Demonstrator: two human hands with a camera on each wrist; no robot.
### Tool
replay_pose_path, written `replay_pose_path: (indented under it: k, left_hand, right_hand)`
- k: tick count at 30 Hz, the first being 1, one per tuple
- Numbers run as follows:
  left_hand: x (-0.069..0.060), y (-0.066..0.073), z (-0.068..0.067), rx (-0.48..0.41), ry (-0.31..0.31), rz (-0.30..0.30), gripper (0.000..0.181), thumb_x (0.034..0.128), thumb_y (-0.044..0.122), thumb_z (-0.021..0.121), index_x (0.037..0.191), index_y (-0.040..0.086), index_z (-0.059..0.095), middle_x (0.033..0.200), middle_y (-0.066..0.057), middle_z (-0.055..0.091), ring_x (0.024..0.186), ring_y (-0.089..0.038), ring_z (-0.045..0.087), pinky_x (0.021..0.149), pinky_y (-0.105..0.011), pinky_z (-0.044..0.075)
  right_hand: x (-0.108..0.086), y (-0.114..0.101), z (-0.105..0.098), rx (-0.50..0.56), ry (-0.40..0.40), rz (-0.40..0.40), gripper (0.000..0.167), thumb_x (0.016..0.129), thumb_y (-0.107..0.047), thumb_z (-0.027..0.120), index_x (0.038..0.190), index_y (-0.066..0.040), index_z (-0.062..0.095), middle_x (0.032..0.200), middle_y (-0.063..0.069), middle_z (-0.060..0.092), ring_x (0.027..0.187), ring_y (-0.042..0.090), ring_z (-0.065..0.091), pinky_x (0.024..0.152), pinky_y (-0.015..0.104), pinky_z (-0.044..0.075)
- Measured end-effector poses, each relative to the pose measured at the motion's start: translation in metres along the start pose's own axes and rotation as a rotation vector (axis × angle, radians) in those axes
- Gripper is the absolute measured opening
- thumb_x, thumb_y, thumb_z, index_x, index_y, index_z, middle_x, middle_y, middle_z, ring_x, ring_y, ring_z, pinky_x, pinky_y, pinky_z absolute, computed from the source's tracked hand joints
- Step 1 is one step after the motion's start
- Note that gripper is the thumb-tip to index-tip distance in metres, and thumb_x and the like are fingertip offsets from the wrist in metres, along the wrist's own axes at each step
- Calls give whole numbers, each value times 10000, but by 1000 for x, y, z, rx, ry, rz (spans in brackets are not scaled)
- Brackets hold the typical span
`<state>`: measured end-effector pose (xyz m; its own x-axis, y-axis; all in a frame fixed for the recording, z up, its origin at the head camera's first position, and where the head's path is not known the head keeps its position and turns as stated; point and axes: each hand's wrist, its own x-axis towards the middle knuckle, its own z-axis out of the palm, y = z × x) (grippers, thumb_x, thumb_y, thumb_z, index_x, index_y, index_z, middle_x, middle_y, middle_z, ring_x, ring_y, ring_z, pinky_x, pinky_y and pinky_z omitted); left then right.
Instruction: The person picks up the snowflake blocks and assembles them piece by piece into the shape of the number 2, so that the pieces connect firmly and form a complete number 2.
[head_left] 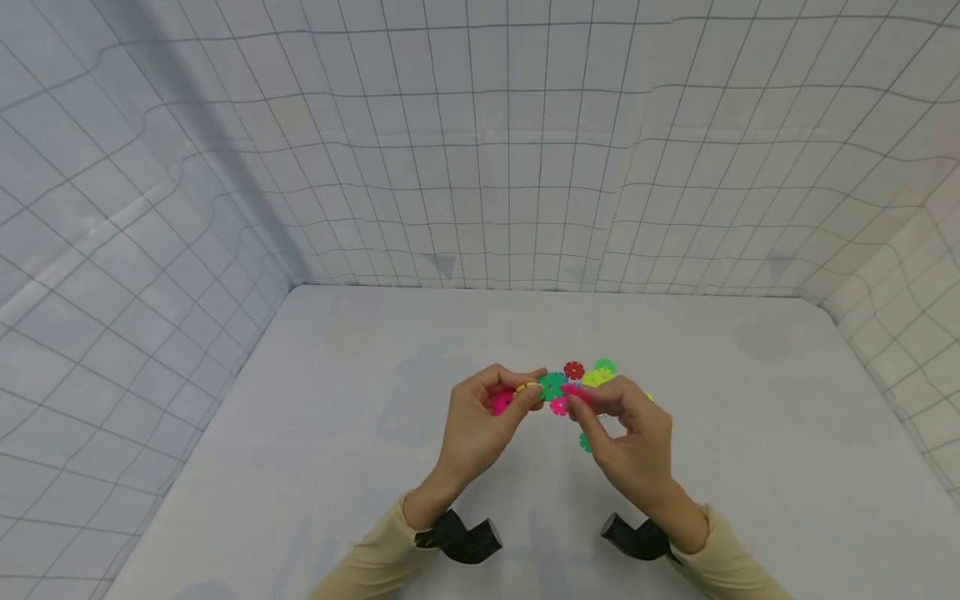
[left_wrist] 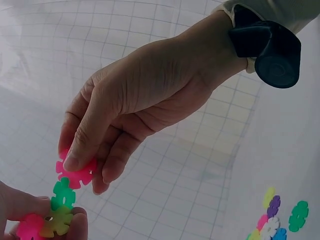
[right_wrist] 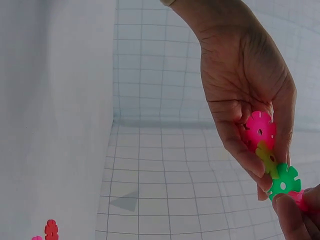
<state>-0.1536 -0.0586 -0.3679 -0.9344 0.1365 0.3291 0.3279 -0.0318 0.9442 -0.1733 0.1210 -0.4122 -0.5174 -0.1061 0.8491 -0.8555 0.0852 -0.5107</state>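
Both hands hold a short chain of notched plastic discs above the table. My left hand (head_left: 476, 425) pinches the yellow disc (right_wrist: 268, 159); a pink disc (right_wrist: 260, 131) hangs from it towards the palm. A green disc (head_left: 553, 386) links to the yellow one, between the two hands. With thumb and fingertips my right hand (head_left: 637, 433) pinches a second pink disc (left_wrist: 75, 176) at the green disc's edge. Those two discs touch; how deep their slots engage I cannot tell. In the left wrist view the right hand (left_wrist: 135, 100) fills the middle.
Loose discs lie on the white table (head_left: 300, 467) just beyond and under the right hand: a red disc (head_left: 573, 370), yellow discs (head_left: 597, 377), a light green disc (head_left: 606, 365) and others partly hidden. White grid-patterned sheets (head_left: 525, 167) enclose the table at the back and sides.
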Motion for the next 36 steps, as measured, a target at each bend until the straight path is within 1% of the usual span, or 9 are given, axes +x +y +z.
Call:
replay_pose_path:
  k: [9, 13, 16, 19, 22, 28, 29, 32, 36]
  left_hand:
    - [-1, 0, 3, 83, -3, 101, 70, 843, -96, 646, 910, -105, 628, 1014, -212, 675, 815, -284, 686, 683, -332, 553]
    - [-1, 0, 4, 115, -8, 144, 77, 836, -107, 647, 910, -108, 625, 1008, -221, 674, 807, -268, 688, 661, -321, 554]
    - [-1, -2, 4, 119, -11, 152, 76, 836, -111, 645, 909, -105, 623, 1000, -216, 677, 782, -262, 688, 653, -324, 555]
    - [0, -3, 3, 92, -17, 125, 70, 848, -102, 636, 915, -100, 617, 1020, -211, 675, 739, -286, 683, 661, -317, 555]
    - [1, -4, 2, 50, -20, 67, 62, 867, -78, 627, 924, -95, 612, 1037, -202, 674, 747, -326, 677, 676, -311, 553]
    - [6, -26, -8, -134, 14, -32, 141, 891, 49, 657, 934, -75, 604, 1069, -151, 678, 841, -307, 684, 779, -385, 535]
    - [6, -30, -9, -160, 14, -41, 159, 891, 66, 662, 939, -73, 602, 1074, -147, 677, 853, -303, 683, 785, -394, 533]
    - [6, -30, -10, -198, 3, -60, 171, 889, 56, 662, 951, -90, 596, 1087, -165, 669, 857, -326, 680, 783, -409, 531]
    - [5, -29, -9, -194, -15, -49, 164, 891, 49, 657, 959, -91, 602, 1087, -165, 669, 840, -385, 666, 788, -410, 530]
  right_hand:
    - [1, -2, -1, -60, 23, -45, 262, 870, -148, 701, 826, 95, 612, 716, 110, 616, 604, 166, 629, 659, 204, 531]
    - [1, -2, -3, -51, 15, -54, 246, 871, -136, 700, 839, 95, 623, 715, 104, 618, 607, 157, 617, 663, 205, 531]
    - [2, -2, -4, -11, 1, -44, 239, 866, -115, 702, 855, 106, 613, 731, 115, 616, 616, 164, 630, 648, 213, 536]
    - [3, -2, -5, 51, -13, 0, 217, 848, -59, 711, 889, 122, 597, 771, 139, 617, 632, 183, 649, 633, 231, 542]
    - [4, -3, -6, 87, -13, 48, 202, 822, 14, 717, 930, 130, 592, 806, 152, 621, 638, 191, 655, 621, 240, 545]
    - [14, -20, -8, 98, -19, 162, 215, 801, 163, 639, 1010, 133, 598, 802, 156, 599, 624, 164, 634, 579, 223, 534]
    - [14, -21, -9, 114, -31, 191, 244, 803, 184, 617, 1040, 131, 597, 823, 158, 595, 629, 163, 633, 575, 229, 535]
    - [6, -11, -11, 179, -72, 246, 326, 816, 214, 578, 1133, 137, 574, 923, 181, 585, 637, 192, 636, 574, 267, 547]
    - [3, -8, -11, 221, -99, 281, 398, 801, 234, 582, 1183, 136, 536, 922, 197, 611, 651, 197, 647, 577, 293, 551]
